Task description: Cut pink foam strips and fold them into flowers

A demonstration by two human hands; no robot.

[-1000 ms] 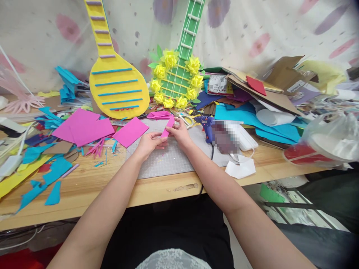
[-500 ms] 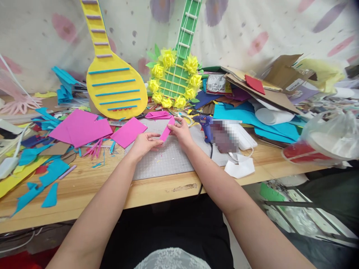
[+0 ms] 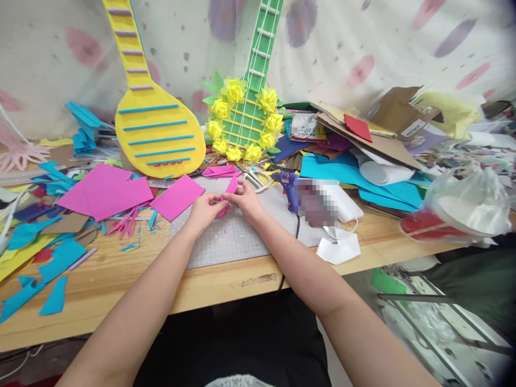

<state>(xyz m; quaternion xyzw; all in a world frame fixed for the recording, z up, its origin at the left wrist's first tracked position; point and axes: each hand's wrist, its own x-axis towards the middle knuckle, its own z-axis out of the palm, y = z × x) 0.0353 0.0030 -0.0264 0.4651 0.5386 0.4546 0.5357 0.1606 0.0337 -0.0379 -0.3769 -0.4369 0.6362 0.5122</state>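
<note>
Between my two hands is a small pink strip of paper or foam, tilted above the grey cutting mat. My left hand pinches its lower part, and my right hand grips it from the other side, thumbs close together. Part of the strip is hidden by my fingers. Just behind lie folded pink pieces. A pink rectangle rests at the mat's left edge, beside larger pink sheets. Scissors lie behind my right hand.
A blue glue gun sits right of my hands, near a white box. Yellow and green paper guitars lean at the back. Blue scraps cover the left; a bagged tub stands right.
My hands have come closer together on the pink strip, with the left thumb now meeting the right one. The whole view has shifted slightly.
</note>
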